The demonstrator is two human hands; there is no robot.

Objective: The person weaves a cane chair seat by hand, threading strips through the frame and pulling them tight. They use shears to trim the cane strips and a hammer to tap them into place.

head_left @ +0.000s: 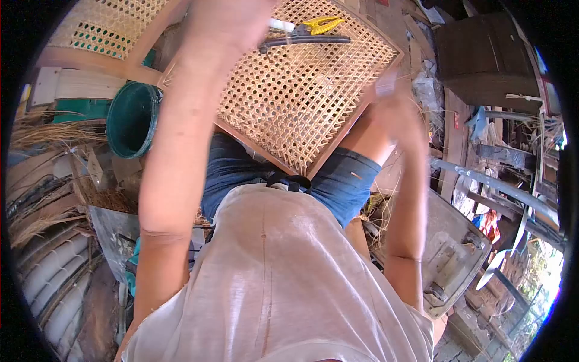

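A wooden-framed panel of woven cane (289, 102) lies across my lap. My left hand (238, 18) is over its far left part, smeared by motion and partly cut off by the top of the view, so its fingers do not show clearly. Beside the panel's right edge, my right hand (389, 117) is blurred too. A pale smear shows near its fingers, and I cannot make out whether it is a held thing. On the cane rest a yellow-handled tool (324, 25), a white stick-like piece (281, 25) and a dark curved rod (307, 41).
A green bucket (134, 120) stands left of the panel. Another cane-woven frame (111, 36) is at the upper left. Loose cane strands (60, 133) lie at the far left. A dark brown box-like piece (488, 57) and a long grey pipe (494, 187) are on the right.
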